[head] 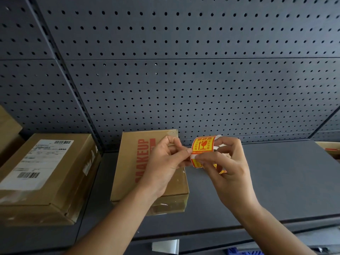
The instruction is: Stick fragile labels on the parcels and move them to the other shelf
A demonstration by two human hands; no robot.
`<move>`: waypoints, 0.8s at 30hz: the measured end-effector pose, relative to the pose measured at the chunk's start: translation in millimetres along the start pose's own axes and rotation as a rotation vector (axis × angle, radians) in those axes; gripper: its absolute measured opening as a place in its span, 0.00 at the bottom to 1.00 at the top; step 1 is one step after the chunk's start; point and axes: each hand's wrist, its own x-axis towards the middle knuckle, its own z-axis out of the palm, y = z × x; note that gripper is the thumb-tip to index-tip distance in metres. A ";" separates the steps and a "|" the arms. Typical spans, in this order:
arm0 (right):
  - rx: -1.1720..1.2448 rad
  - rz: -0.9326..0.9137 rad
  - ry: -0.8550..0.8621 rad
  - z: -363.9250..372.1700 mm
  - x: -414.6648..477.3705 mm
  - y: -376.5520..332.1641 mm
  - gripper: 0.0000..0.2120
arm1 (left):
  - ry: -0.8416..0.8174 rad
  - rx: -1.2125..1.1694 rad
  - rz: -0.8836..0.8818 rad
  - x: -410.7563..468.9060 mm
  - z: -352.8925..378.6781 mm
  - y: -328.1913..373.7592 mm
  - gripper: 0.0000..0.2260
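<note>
Label roll [203, 148]: red/yellow fragile stickers, held above grey shelf [276, 181], just right of MAKEUP box [132, 168]. Right hand [228, 168]: fingers wrapped round roll. Left hand [165, 161]: thumb + forefinger pinching sticker edge. 2nd parcel [42, 173] w/ barcode label, left bay.

Head view, close above shelf [276, 181]
</note>
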 end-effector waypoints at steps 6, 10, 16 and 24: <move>0.017 -0.020 -0.003 -7.9 -4.7 -8.3 0.04 | 0.035 0.005 -0.019 1.9 0.9 -1.4 0.08; 0.125 -0.092 -0.026 -24.0 -2.9 -22.3 0.04 | 0.027 0.016 -0.017 1.4 2.9 -0.6 0.07; 0.409 0.120 0.066 -44.7 3.3 -44.9 0.06 | -0.013 0.146 0.027 1.7 3.1 -5.5 0.06; 0.516 0.444 0.035 -60.6 25.9 -44.2 0.08 | -0.176 0.492 0.190 -11.4 11.4 -1.5 0.04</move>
